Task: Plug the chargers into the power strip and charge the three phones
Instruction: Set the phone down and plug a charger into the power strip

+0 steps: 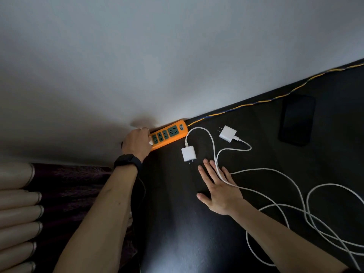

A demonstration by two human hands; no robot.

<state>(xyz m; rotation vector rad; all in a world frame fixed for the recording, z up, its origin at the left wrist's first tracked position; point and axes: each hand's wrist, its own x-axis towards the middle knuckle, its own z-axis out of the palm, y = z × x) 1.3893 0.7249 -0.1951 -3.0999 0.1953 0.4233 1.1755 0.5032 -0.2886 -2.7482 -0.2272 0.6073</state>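
Observation:
An orange power strip [171,134] with green sockets lies on the dark table against the white wall. My left hand [137,143] covers its left end, closed around something white there, a charger by the look of it. Two white chargers lie loose on the table: one [188,153] just right of the strip, prongs toward me, and another [227,133] farther right. Their white cables [275,170] loop across the table. My right hand [218,189] rests flat with fingers spread, on top of one cable. A black phone [297,120] lies face up at the right.
The strip's yellow-and-blue cord [275,98] runs along the wall to the upper right. The dark table [187,233] ends at the left, where a dark fabric [69,184] and pale rounded cushions [17,203] show. A black band sits on my left wrist.

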